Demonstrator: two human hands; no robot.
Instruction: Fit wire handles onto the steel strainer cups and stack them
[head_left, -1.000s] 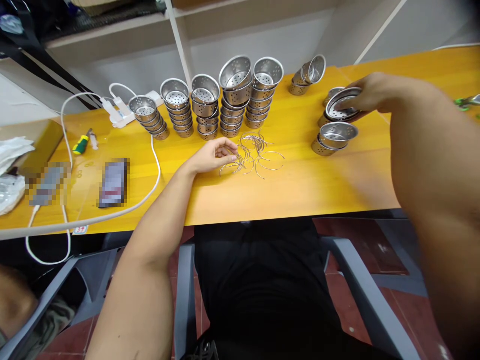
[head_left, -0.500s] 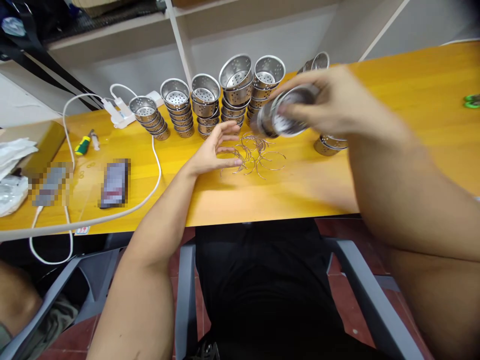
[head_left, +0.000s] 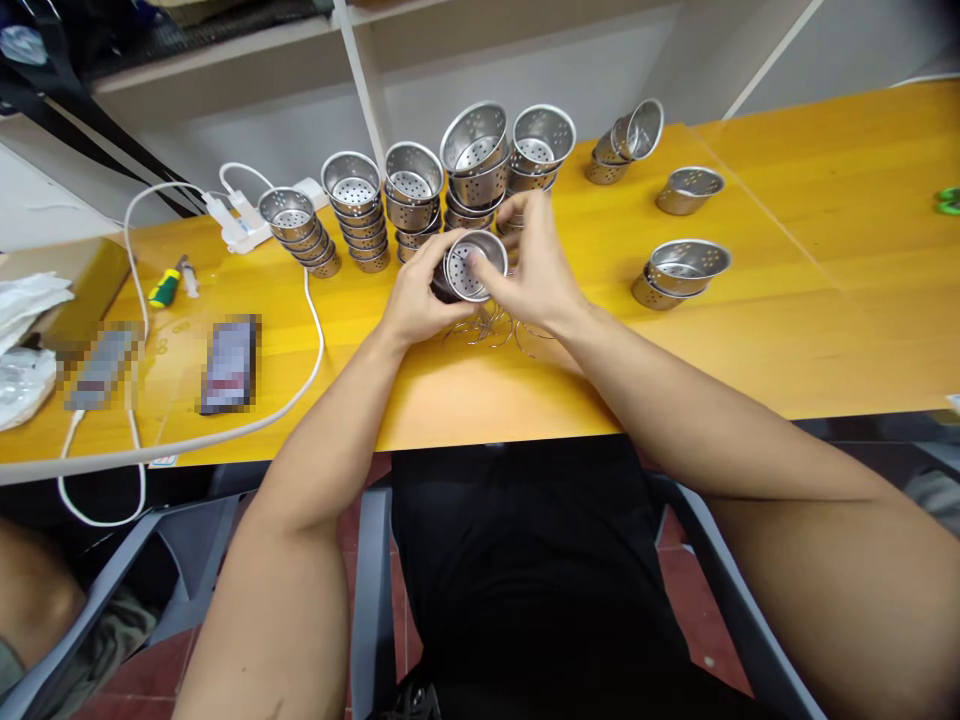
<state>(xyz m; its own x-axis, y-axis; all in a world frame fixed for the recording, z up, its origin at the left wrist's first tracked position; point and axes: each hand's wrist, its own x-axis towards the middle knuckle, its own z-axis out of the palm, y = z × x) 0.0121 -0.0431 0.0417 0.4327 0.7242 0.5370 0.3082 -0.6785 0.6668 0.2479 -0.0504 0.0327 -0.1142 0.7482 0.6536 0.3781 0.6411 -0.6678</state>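
Your left hand is wrapped around the held cups; your right hand has its thumb inside, but whether it grips, I cannot tell. They are above the wire pieces, too tangled for counting; a loose hold could drop cups onto these. Behind the wire pieces stand five stacks; rightward, one single cup, one pair, one leaning group.

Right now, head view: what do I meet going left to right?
Clear plastic, green-and-yellow-handled tool, leftmost cup stack, left hand, held metal cup, right hand, nearer right cup stack, green item.
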